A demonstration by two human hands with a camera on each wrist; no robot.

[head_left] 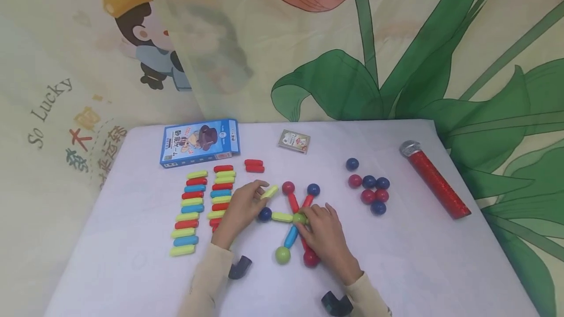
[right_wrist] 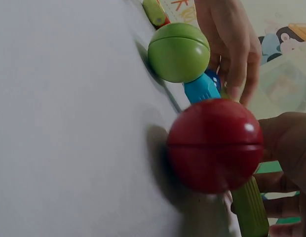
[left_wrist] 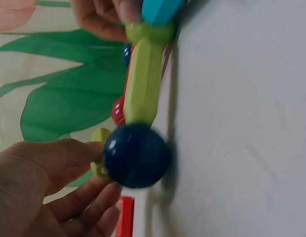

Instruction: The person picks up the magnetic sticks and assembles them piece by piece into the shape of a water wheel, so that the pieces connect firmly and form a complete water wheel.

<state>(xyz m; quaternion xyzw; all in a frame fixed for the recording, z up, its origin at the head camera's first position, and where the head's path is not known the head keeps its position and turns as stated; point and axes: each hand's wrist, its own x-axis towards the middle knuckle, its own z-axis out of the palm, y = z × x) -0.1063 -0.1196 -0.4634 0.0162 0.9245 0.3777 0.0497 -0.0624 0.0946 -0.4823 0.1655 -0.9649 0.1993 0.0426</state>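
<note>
Yellow-green rod (head_left: 270, 192), pinched in fingers of left hand (head_left: 243, 207), just beside blue ball (head_left: 265, 214); we judge it light, stiff, smooth, best held mid-length. Right hand (head_left: 325, 234) pinches green hub ball (head_left: 299, 218) above bench (head_left: 418, 268). Rod rows (head_left: 186, 223) lie left, loose balls (head_left: 368, 182) right; we expect spoke-end balls (head_left: 283, 255) to crowd access.

Even light fills the head view; the wrist views are dimmer and softer, the near red ball (right_wrist: 215, 146) glinting.
</note>
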